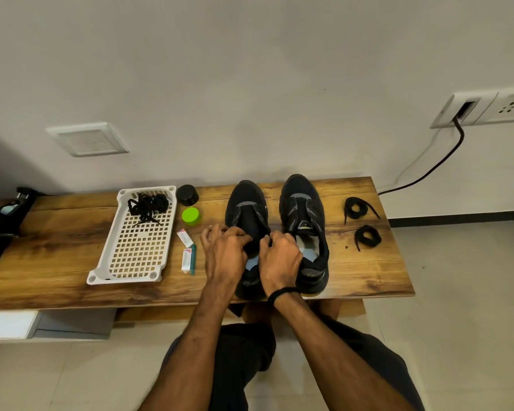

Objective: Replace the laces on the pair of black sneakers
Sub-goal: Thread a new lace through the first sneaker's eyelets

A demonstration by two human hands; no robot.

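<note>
Left hand (224,247): grip closed, fingers curled over the left edge of the opening of the left sneaker (246,207), near the tongue. Right hand (281,253): grip closed as well, thumb and fingers pinching the right edge of the same opening. The hands sit just beside each other and cover the middle of the shoe. I cannot tell whether either grip also holds a lace. A dark band (283,291) is on the right wrist.

Left sneaker: upright on the table (57,232), toe toward the wall, heel at the near edge. Right sneaker (303,209): upright just beside it, parallel, pale insole showing, not touched by either hand.

Right of the shoes, well apart from them: two coiled black laces, one further back (357,207), one nearer (368,236), apart from each other.

Left of the shoes: a green round lid (191,216), a black round cap (187,194) behind it, two small white packets (185,237) (186,260) and a green pen (193,259) touching the nearer packet. Further left: white perforated basket (125,279) with a loose tangle of black laces (147,206) in its far end.

Wall behind: a blank white plate (88,139) and a socket panel (469,109) with a black cable (445,161) running down.
</note>
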